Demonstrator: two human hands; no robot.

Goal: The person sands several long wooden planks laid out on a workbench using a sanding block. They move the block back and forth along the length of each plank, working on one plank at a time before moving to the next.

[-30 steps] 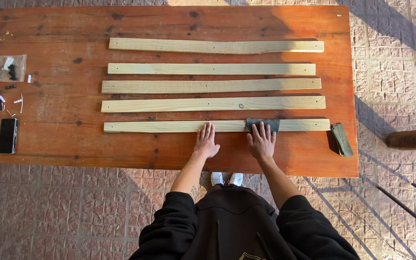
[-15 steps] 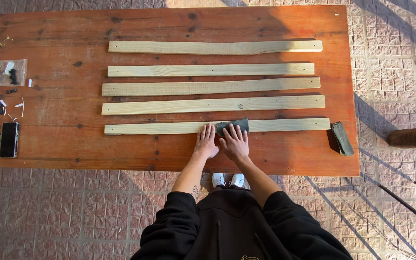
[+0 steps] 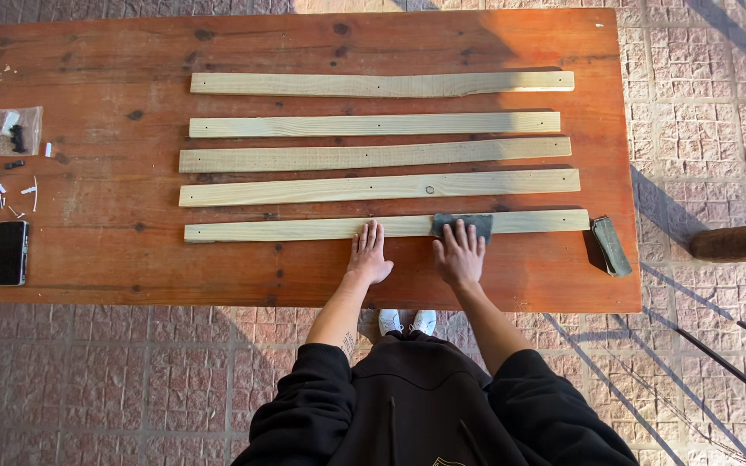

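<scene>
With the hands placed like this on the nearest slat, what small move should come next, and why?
Probably slide the right hand with the grey sandpaper further right along the slat. The left hand pins the slat flat, and the stretch from the sandpaper to the right end lies open.

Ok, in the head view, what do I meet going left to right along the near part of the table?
Black phone → left hand on the nearest slat → right hand pressing a grey sanding sheet → dark sanding block.
</scene>
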